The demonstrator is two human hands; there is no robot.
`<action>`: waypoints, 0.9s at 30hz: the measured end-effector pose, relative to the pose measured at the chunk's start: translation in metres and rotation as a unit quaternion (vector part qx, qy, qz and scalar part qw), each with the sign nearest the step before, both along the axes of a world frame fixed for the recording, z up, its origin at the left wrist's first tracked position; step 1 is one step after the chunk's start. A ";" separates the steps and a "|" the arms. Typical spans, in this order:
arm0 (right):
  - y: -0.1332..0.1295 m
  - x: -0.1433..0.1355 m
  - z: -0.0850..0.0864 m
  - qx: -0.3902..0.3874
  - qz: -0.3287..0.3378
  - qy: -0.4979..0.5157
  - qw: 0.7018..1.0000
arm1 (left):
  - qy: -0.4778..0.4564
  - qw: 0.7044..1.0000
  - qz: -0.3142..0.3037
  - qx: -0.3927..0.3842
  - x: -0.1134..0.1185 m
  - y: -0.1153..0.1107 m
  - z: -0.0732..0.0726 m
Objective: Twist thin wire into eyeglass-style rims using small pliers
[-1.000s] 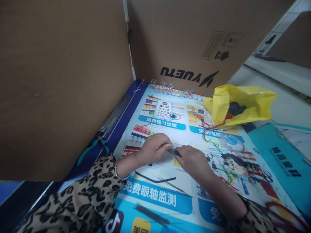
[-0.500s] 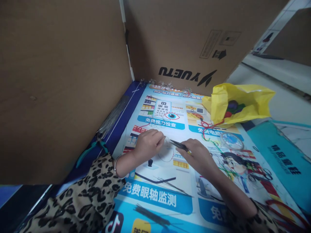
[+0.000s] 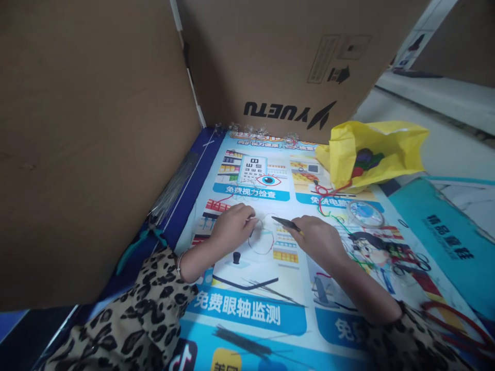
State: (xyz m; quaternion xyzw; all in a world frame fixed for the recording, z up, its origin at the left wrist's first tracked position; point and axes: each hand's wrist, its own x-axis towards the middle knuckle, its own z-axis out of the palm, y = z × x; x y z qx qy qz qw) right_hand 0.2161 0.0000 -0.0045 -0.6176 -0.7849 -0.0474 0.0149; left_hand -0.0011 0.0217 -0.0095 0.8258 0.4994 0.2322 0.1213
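My left hand point(image 3: 233, 226) is closed in a pinch on a thin wire, of which a rounded loop point(image 3: 273, 243) hangs below the fingertips over the printed poster. In my right hand point(image 3: 320, 239) is a pair of needle-nose pliers point(image 3: 285, 222), gripped near the handles, which the fingers mostly hide. Its dark, pointed jaws aim left at my left fingertips, with a small gap between. Whether the jaws hold any wire is too fine to tell.
Cardboard walls point(image 3: 96, 129) stand left and behind. A yellow bag point(image 3: 402, 149) holds coloured balls. Teal-handled pliers point(image 3: 141, 242) and a bundle of wires point(image 3: 174, 188) lie left. More dark wires point(image 3: 242, 341) lie in front. A clear spool point(image 3: 365, 214) sits right, near red and green cords.
The pliers' tip has drawn slightly away from my left fingertips, widening the gap. My left hand still pinches the wire. The whole view has shifted a little.
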 end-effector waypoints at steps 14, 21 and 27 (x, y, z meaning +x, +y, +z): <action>-0.002 0.012 -0.008 0.045 0.038 -0.052 0.997 | 0.075 0.994 -0.004 -0.078 -0.002 -0.008 0.000; -0.004 0.014 -0.010 0.054 0.063 -0.046 0.995 | 0.138 0.988 -0.004 -0.067 0.002 -0.009 -0.002; -0.004 0.013 -0.010 0.049 0.070 -0.025 0.996 | 0.143 0.988 -0.001 -0.058 0.006 -0.011 -0.001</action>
